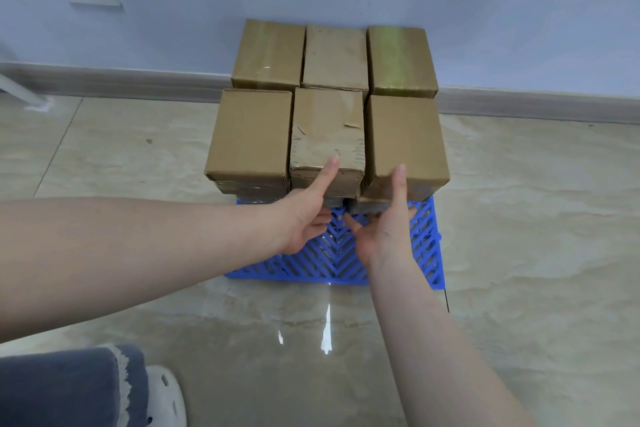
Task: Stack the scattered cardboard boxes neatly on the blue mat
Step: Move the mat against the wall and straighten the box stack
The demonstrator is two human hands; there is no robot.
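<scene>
The person's left hand (pixel 308 218) and right hand (pixel 384 232) are pressing straight fingers against the front-middle cardboard boxes (pixel 327 135) mid-frame on the blue mat (pixel 346 263), gripping nothing, and they're probably light, stiff, tape-slick, so holding opposite sides seems best.

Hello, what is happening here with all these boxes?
A person is arranging cardboard boxes on a blue mat beside the wall. Six boxes show on top, in two rows of three, with more beneath. The left hand touches the front middle box with its thumb up. The right hand reaches to the front right box. The front of the mat is uncovered.
</scene>
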